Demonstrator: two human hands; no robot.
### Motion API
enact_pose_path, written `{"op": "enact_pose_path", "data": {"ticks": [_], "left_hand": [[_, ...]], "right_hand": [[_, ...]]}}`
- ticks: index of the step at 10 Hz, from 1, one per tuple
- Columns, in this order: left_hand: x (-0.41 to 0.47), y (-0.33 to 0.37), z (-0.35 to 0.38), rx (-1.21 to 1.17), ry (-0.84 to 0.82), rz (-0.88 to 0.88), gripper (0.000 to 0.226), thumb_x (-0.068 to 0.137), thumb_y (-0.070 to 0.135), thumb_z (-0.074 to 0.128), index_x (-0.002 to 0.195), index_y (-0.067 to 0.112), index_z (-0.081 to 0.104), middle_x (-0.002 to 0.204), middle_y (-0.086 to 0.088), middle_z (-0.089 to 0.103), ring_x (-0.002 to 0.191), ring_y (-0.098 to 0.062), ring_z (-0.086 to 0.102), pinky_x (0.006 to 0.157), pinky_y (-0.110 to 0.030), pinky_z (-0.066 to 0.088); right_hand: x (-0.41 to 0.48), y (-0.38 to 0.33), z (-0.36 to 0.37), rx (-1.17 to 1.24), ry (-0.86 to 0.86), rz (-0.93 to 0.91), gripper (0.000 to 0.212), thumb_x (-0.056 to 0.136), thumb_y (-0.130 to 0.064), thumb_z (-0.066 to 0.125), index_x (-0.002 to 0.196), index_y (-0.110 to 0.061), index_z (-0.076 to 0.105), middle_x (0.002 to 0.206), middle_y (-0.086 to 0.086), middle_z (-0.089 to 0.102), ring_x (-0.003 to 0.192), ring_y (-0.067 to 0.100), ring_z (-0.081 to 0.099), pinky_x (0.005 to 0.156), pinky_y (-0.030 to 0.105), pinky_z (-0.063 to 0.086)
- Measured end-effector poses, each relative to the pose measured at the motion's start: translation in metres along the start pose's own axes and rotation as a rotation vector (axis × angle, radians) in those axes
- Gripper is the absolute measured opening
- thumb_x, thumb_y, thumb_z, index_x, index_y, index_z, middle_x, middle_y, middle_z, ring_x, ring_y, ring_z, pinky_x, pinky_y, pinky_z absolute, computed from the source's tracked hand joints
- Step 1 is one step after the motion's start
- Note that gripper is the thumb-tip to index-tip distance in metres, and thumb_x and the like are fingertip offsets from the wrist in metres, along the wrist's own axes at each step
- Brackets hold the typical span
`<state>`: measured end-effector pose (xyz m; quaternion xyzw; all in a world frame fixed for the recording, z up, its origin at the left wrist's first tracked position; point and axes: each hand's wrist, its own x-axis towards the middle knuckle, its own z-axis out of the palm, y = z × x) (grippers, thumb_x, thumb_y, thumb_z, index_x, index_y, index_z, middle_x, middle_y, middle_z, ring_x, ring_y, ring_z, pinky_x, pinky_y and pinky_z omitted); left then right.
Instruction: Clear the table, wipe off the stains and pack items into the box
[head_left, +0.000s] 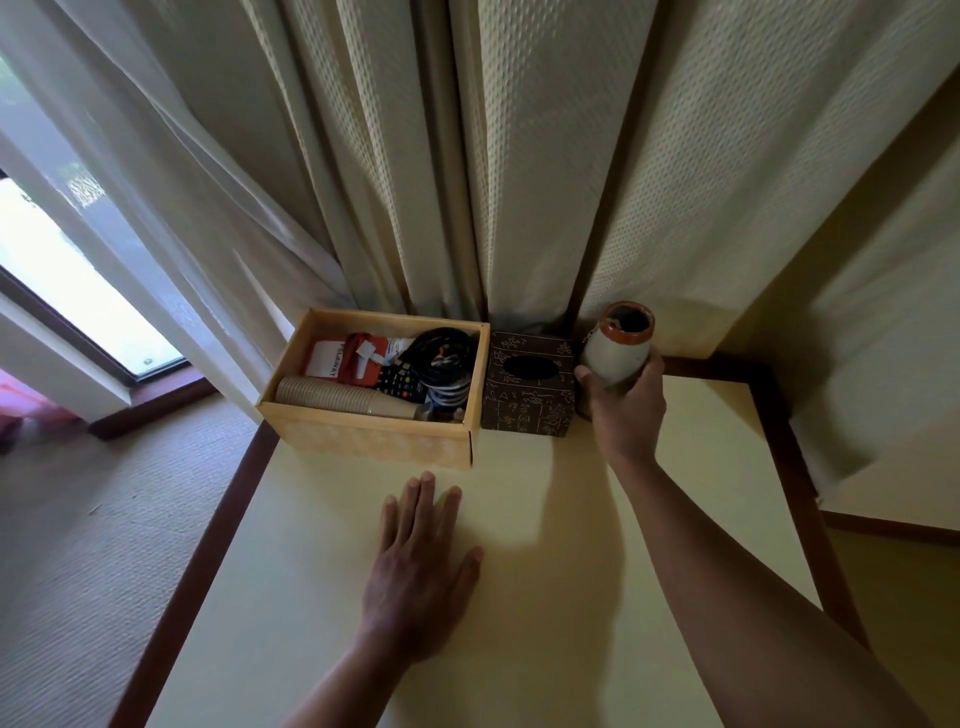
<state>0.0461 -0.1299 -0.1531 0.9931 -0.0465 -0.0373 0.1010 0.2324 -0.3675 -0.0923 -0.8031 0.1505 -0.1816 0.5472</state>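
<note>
An open tan cardboard box (363, 436) stands at the far edge of the cream table (545, 571). Inside lie a stack of paper cups (337, 397), a red and white card (343, 358), a dark calculator (402, 384) and coiled black cables (447, 353). My right hand (626, 400) grips a grey ceramic vase with a brown rim (618, 345) at the far right corner of the table. My left hand (421, 561) rests flat on the tabletop in front of the box, fingers straight.
A dark brown patterned tissue box (527, 405) stands between the cardboard box and the vase. Cream curtains (415, 182) hang right behind them. The table has a dark wooden border (208, 545). Carpeted floor (93, 545) and a window lie to the left.
</note>
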Motion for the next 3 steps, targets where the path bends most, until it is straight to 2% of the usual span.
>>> {"op": "enact_pose_path", "data": {"ticks": [1, 2, 3], "left_hand": [[0.002, 0.003, -0.007, -0.012, -0.024, -0.01, 0.078, 0.101, 0.066, 0.022, 0.166, 0.025, 0.006, 0.172, -0.008, -0.014, 0.158, -0.022, -0.021, 0.128, -0.047, -0.007], [0.004, 0.005, -0.01, -0.036, -0.06, -0.051, 0.076, 0.101, 0.064, 0.02, 0.165, 0.027, 0.002, 0.172, -0.006, -0.017, 0.157, -0.022, -0.023, 0.129, -0.045, -0.011], [0.006, 0.005, -0.012, -0.005, -0.07, -0.034, 0.076, 0.101, 0.063, 0.022, 0.165, 0.025, 0.007, 0.173, -0.01, -0.01, 0.159, -0.027, -0.015, 0.129, -0.046, -0.008]], "right_hand": [[-0.005, 0.001, -0.002, -0.041, -0.045, 0.039, 0.094, 0.082, -0.052, 0.075, 0.157, -0.023, 0.025, 0.154, 0.002, 0.047, 0.14, 0.022, 0.047, 0.113, 0.043, 0.043], [-0.02, 0.007, -0.011, -0.192, -0.066, 0.081, 0.093, 0.091, -0.053, 0.062, 0.161, -0.021, 0.01, 0.167, 0.005, 0.026, 0.152, 0.028, 0.029, 0.119, 0.053, 0.032], [-0.054, 0.009, -0.022, -0.315, -0.101, 0.059, 0.093, 0.091, -0.053, 0.062, 0.161, -0.021, 0.009, 0.169, 0.004, 0.018, 0.154, 0.029, 0.023, 0.119, 0.055, 0.031]]}}
